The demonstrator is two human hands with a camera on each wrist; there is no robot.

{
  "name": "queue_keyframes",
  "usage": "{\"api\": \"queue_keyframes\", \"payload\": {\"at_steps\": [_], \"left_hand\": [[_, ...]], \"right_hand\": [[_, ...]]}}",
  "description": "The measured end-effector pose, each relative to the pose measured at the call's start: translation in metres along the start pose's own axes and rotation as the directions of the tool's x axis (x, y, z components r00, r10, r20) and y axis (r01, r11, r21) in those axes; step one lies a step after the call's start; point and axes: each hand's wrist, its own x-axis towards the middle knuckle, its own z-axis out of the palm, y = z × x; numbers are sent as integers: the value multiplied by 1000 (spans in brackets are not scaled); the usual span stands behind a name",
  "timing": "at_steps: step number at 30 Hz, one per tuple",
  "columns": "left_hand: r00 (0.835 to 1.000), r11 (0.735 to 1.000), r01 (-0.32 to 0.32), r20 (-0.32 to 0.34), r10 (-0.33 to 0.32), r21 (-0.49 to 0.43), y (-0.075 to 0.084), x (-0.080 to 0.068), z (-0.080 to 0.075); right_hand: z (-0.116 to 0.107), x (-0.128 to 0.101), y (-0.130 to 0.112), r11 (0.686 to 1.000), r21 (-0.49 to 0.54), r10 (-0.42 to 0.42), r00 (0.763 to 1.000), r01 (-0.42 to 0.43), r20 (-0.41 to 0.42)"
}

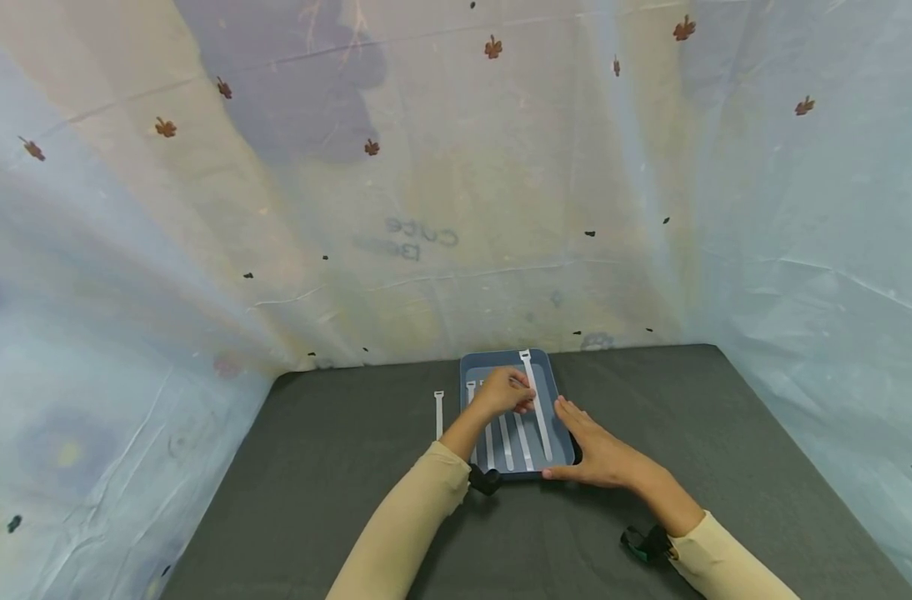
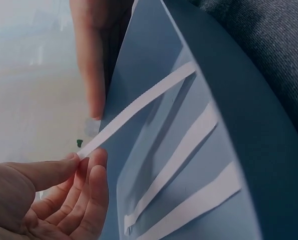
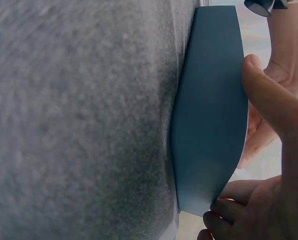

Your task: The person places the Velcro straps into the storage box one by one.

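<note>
Left hand (image 1: 504, 392) hovers over the far part of the tray (image 1: 561, 417), and its thumb and fingertips pinch one end of a white strip (image 1: 537, 408). In the left wrist view this is plain: the thumb and the index finger close on the strip (image 2: 138, 107) near its end, and the other fingers are loosely curled under them. The strip goes from the fingers across the tray (image 2: 239, 100) at a slant, and its far end lies near the tray's rim. Two more strips (image 2: 181, 155) lie flat on the tray bottom beside it, and they do not touch each other.

Right hand (image 1: 602, 454) holds the tray at its near right corner. In the head view the thumb lies along the near edge and the fingers stretch along the right side. The right wrist view shows the thumb (image 3: 269, 100) pressed on the tray rim (image 3: 209, 115) and curled fingertips under the corner, so the hand grips the tray (image 3: 209, 115) by the edge.

The tray stands on a dark table (image 1: 336, 467). In the head view the left hand and forearm cover part of the strips, so I cannot count them all. One more strip (image 1: 438, 412) lies on the table just left of the tray; only the head view shows it. The right wrist view is mostly filled by blurred grey cloth (image 3: 78, 125) and shows no strips. Behind the tray hangs a pale sheet (image 1: 456, 167) with small leaf prints.
</note>
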Motion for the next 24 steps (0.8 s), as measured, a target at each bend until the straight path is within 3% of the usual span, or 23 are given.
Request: {"api": "queue_keyframes", "payload": {"at_steps": [11,24], "left_hand": [[997,988,71,-47,-65,140,-3,7,13],[998,960,59,-52,-46,273,-10,9,22]], "right_hand": [[1,0,2,1000,14,-6,1000,6,0],[0,-1,2,999,26,-20,1000,20,0]]}}
